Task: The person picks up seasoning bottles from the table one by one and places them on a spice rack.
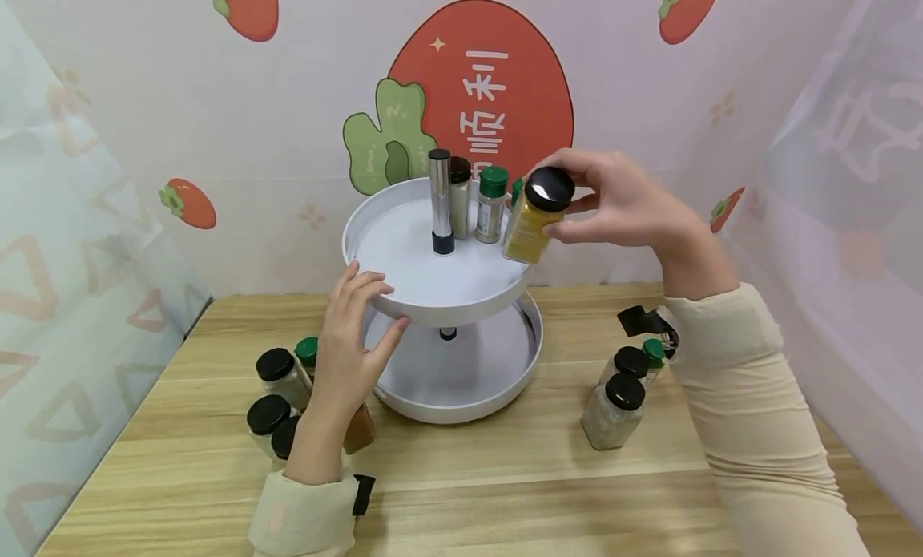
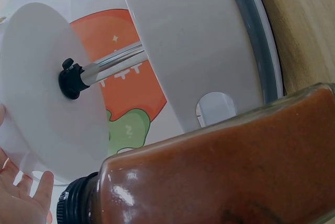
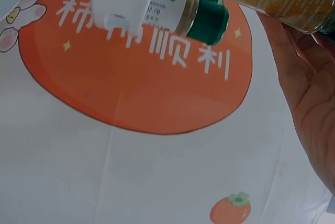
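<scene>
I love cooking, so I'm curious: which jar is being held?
The black-lidded jar with yellow contents, in the right grip; the other jars in view rest on the upper tray or table.

Screened-off tabletop set, wider room type not tellable: pale wood-grain table (image 1: 519, 493); far, whitish hanging backdrop (image 1: 288, 116) printed with red-orange fruit; left, creased whitish patterned sheet (image 1: 72, 300); right, pinkish-white sheet (image 1: 829, 300).

I have a pale wood-grain table (image 1: 505, 493) in view, with the two-tier white rack (image 1: 449, 307) standing far and central. On the left sit three black-lidded jars (image 1: 268, 413), a green-lidded bottle (image 1: 306, 350) and a brown-filled jar (image 1: 359, 431); on the right, two black-lidded jars (image 1: 611, 421) beside another green-topped bottle (image 1: 654, 352).
</scene>
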A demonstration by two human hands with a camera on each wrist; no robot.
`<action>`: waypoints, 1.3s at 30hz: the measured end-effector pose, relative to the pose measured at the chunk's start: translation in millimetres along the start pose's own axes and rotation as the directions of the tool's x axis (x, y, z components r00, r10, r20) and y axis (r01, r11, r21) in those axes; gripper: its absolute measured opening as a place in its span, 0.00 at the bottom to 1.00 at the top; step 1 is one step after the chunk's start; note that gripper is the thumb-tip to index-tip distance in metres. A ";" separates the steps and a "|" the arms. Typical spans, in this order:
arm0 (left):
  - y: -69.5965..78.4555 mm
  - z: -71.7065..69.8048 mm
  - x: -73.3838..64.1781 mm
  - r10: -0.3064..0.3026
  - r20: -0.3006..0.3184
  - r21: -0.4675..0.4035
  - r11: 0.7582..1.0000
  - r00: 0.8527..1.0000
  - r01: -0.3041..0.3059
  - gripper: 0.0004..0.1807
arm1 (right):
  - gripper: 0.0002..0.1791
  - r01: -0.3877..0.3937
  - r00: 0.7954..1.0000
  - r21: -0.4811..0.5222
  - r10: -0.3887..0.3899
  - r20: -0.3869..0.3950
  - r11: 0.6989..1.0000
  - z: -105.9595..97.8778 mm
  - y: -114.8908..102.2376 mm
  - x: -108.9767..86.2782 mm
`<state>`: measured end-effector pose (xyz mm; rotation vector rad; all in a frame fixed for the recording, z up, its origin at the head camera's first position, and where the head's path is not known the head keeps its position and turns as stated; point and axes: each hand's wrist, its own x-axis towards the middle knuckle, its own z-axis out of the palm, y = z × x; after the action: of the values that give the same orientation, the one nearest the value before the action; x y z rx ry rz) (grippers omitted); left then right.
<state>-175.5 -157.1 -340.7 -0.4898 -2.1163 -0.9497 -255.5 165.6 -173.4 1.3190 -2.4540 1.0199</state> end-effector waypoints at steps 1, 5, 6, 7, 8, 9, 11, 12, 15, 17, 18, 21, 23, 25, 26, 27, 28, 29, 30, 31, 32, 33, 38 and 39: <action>0.0 0.0 0.1 0.000 0.000 0.000 1.000 1.000 0.000 0.24 | 0.25 -0.007 1.000 -0.008 0.007 0.003 1.000 1.6 -0.9 2.7; -0.1 0.1 0.1 -0.005 0.005 0.004 1.000 1.000 0.005 0.24 | 0.26 -0.045 0.999 -0.023 0.045 0.012 0.999 9.1 -3.6 13.8; 0.0 0.1 0.0 -0.007 0.006 0.005 1.000 1.000 0.007 0.24 | 0.26 -0.054 0.998 -0.018 0.054 0.015 0.998 11.1 -4.3 16.5; 0.1 0.1 0.0 -0.008 0.007 0.005 1.000 1.000 0.008 0.24 | 0.26 -0.061 0.998 -0.019 0.061 0.021 0.998 13.0 -4.8 19.1; 0.2 0.1 -0.1 -0.010 0.008 0.006 1.000 1.000 0.010 0.24 | 0.27 -0.066 0.997 -0.018 0.066 0.028 0.998 14.8 -5.4 21.6; 0.3 0.1 -0.2 -0.010 0.008 0.007 1.000 1.000 0.010 0.24 | 0.27 -0.070 0.997 -0.013 0.070 0.037 0.997 16.5 -6.1 24.1; 0.6 0.2 -0.3 -0.012 0.008 0.007 1.000 1.000 0.012 0.24 | 0.27 -0.070 0.996 -0.015 0.071 0.055 0.997 19.5 -7.0 28.2; 0.6 0.2 -0.3 -0.012 0.007 0.007 1.000 1.000 0.012 0.24 | 0.27 -0.070 0.995 -0.012 0.070 0.064 0.998 20.9 -7.4 30.0; 0.6 0.2 -0.5 -0.012 0.002 0.010 1.000 1.000 0.012 0.24 | 0.27 -0.075 0.994 0.005 0.074 0.080 0.997 25.0 -7.3 34.8; 0.5 0.2 -0.7 -0.010 -0.001 0.009 1.000 1.000 0.010 0.24 | 0.27 -0.078 0.993 0.019 0.076 0.086 0.997 27.9 -6.4 37.6; 0.4 0.3 -0.8 -0.009 -0.002 0.008 1.000 1.000 0.009 0.24 | 0.27 -0.075 0.994 0.020 0.073 0.087 0.997 29.5 -5.5 39.0; 0.3 0.5 -0.8 -0.010 -0.002 0.004 1.000 1.000 0.010 0.24 | 0.28 -0.066 0.994 0.022 0.064 0.094 0.998 34.1 -2.7 43.3; 0.4 0.9 -0.6 -0.010 -0.001 0.002 1.000 1.000 0.010 0.24 | 0.28 -0.065 0.993 0.020 0.063 0.097 0.998 37.1 -0.8 45.7; 0.1 1.2 -0.8 -0.009 -0.002 0.000 1.000 1.000 0.009 0.24 | 0.29 -0.071 0.993 0.017 0.069 0.098 0.997 39.6 0.3 47.7; -0.2 1.3 -1.1 -0.008 -0.003 0.000 1.000 1.000 0.008 0.24 | 0.29 -0.074 0.992 0.012 0.073 0.099 0.997 40.8 0.7 48.6; -0.5 1.3 -1.3 -0.007 -0.004 -0.001 1.000 1.000 0.007 0.24 | 0.29 -0.076 0.992 0.010 0.075 0.099 0.997 42.1 1.4 49.7; -0.7 1.4 -1.5 -0.005 -0.005 -0.002 1.000 1.000 0.005 0.24 | 0.28 -0.080 0.992 0.004 0.079 0.100 0.997 43.1 2.1 50.6; -0.9 1.4 -1.7 -0.004 -0.005 -0.002 1.000 1.000 0.004 0.24 | 0.28 -0.082 0.991 0.001 0.082 0.101 0.997 43.8 2.7 51.5; -1.1 1.3 -1.9 -0.002 -0.006 -0.002 1.000 1.000 0.002 0.24 | 0.28 -0.084 0.991 -0.002 0.084 0.103 0.996 44.7 3.5 52.5; -1.2 1.3 -1.8 -0.002 -0.006 -0.002 1.000 1.000 0.002 0.24 | 0.28 -0.088 0.991 -0.004 0.088 0.105 0.996 45.7 4.6 53.5; -1.2 1.2 -1.9 -0.001 -0.007 -0.002 1.000 1.000 0.001 0.24 | 0.28 -0.094 0.990 -0.007 0.094 0.107 0.996 46.6 5.7 54.5; -1.3 1.1 -1.8 -0.001 -0.007 -0.004 1.000 1.000 0.000 0.24 | 0.28 -0.099 0.989 -0.009 0.100 0.107 0.995 47.5 6.9 55.5; -1.8 1.0 -1.1 0.002 -0.005 -0.003 1.000 1.000 -0.002 0.24 | 0.26 -0.119 0.987 -0.026 0.121 0.104 0.993 51.5 11.0 59.5; -2.0 0.9 -0.8 0.004 -0.005 -0.003 1.000 1.000 -0.004 0.24 | 0.26 -0.122 0.987 -0.027 0.125 0.102 0.992 52.1 11.4 60.4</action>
<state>-176.7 -157.8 -342.6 -0.4925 -2.1084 -0.9510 -291.9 96.0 -191.1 1.2572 -2.6456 0.9726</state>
